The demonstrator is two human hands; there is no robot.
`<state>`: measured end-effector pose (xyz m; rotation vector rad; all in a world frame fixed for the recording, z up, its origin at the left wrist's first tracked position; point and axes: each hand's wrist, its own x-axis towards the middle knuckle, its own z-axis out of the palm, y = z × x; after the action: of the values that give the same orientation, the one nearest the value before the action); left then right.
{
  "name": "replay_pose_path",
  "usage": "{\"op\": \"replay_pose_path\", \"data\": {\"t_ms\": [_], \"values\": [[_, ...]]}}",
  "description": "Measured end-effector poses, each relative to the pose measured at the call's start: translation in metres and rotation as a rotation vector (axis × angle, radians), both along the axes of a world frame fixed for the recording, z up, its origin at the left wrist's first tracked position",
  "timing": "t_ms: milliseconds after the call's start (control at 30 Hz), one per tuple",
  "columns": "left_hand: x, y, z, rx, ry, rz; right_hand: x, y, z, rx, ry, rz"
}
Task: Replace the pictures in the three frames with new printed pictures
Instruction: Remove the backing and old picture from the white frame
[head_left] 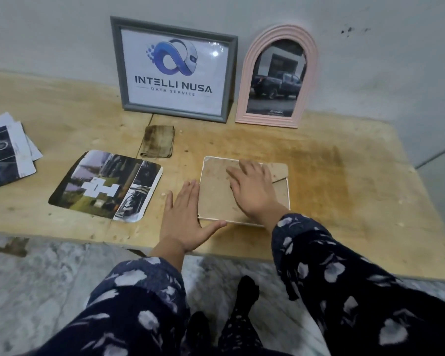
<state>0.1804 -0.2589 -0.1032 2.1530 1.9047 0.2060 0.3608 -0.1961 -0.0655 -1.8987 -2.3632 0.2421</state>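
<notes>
A white frame (216,196) lies face down on the wooden table (332,181), its brown backing board up. My right hand (252,188) presses flat on the backing board with fingers spread. Flat against the frame's left edge lies my left hand (185,217), its thumb along the near edge. A printed collage picture (106,186) with rounded corners lies to the left of the frame. A grey frame (174,69) with a logo print and a pink arched frame (276,78) with a truck picture lean upright against the wall.
A dirty folded cloth (158,145) lies behind the collage picture. A stack of printed sheets (5,152) sits at the table's left edge. The table's near edge runs just below my wrists, with a marble floor (49,278) beneath.
</notes>
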Motion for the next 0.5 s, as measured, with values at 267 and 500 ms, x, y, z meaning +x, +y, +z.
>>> {"op": "replay_pose_path", "data": {"t_ms": [267, 500], "values": [[0.001, 0.006, -0.006, -0.020, -0.013, 0.026, -0.037, 0.048, -0.020, -0.098, -0.090, 0.169], [0.002, 0.007, -0.003, -0.024, -0.006, 0.020, -0.040, 0.052, -0.036, 0.222, 0.156, 0.196]]}}
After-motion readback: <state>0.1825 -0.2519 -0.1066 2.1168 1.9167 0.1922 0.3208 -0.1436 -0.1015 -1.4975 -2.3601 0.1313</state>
